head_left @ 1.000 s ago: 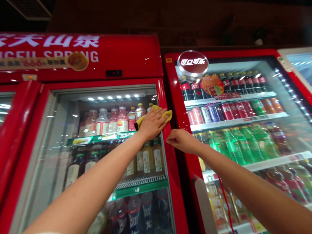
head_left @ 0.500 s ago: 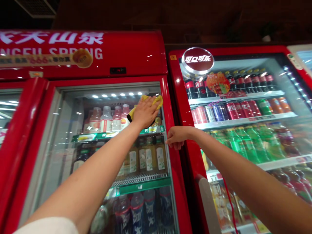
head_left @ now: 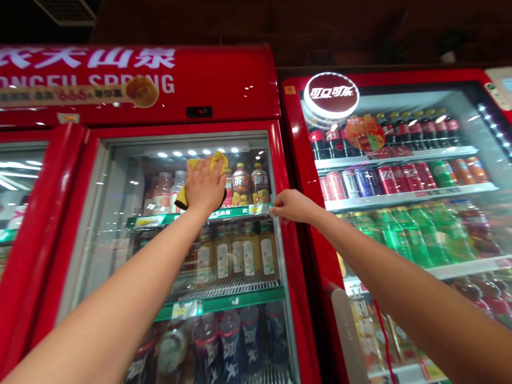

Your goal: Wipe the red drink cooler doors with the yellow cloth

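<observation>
My left hand [head_left: 205, 185] is spread over a yellow cloth [head_left: 219, 159] with a dark edge, pressing it on the glass door [head_left: 160, 266] of the left red fridge. The cloth lies level with the top shelf, in front of pale-capped bottles. My right hand [head_left: 294, 206] is loosely closed at the red door frame [head_left: 288, 256], its fingers curled toward the inner edge of the frame. Nothing shows in these fingers, though their undersides are partly hidden. Behind the glass, tea bottles [head_left: 241, 184] stand between my two hands.
A second red fridge [head_left: 316, 224] stands at the right, behind my right forearm, with bottles and cans on its shelves. Its pale handle [head_left: 344, 333] sticks up low beside the dark gap. A red cord [head_left: 384, 341] hangs in front of it. Another door [head_left: 44, 256] adjoins at the left.
My left hand and the cloth have slid left across the glass, uncovering the tea bottles by the right frame. My right hand has moved slightly up along the frame.
</observation>
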`<action>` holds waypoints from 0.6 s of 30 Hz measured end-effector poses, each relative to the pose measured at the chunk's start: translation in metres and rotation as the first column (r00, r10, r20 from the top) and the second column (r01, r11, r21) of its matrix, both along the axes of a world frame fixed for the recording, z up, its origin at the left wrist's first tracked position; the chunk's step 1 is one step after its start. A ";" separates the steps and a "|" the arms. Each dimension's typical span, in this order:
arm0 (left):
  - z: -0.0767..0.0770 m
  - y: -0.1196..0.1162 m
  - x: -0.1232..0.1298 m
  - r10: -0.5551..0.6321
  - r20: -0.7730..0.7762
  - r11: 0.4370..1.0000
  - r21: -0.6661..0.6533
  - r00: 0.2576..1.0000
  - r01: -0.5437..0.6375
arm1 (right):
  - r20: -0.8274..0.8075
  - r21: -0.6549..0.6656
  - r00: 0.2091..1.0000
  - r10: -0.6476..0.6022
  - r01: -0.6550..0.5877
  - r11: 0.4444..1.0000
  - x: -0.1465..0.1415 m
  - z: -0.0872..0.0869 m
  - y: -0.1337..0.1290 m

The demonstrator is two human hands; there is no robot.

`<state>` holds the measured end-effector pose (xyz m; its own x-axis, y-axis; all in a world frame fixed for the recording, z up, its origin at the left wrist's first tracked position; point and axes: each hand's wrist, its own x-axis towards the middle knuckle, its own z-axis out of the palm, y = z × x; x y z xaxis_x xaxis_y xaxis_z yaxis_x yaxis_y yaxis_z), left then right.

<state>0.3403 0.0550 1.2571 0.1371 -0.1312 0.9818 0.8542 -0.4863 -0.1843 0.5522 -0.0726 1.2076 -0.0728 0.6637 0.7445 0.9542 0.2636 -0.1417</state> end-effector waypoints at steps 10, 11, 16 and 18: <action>-0.023 0.008 -0.014 -0.020 -0.273 0.999 0.043 0.962 0.033 | 0.398 0.576 0.879 -0.262 -0.017 0.817 -0.035 -0.001 0.034; -0.018 0.011 -0.021 -0.025 -0.190 0.999 0.023 0.981 0.029 | 0.410 0.594 0.873 -0.263 -0.037 0.803 -0.037 -0.002 0.040; -0.028 0.017 -0.030 -0.001 -0.004 1.000 0.003 1.000 0.001 | 0.368 0.663 0.890 -0.268 -0.048 0.747 -0.041 -0.015 0.069; -0.040 0.016 -0.025 -0.001 -0.141 0.998 0.055 0.990 0.009 | 0.324 0.697 0.906 -0.271 -0.035 0.716 -0.042 -0.022 0.079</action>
<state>0.3155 0.0711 1.2173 0.2724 -0.1861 0.9440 0.8154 -0.4762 -0.3292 0.5098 0.0064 1.1861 -0.4028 0.0167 0.9152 0.9152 0.0214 0.4024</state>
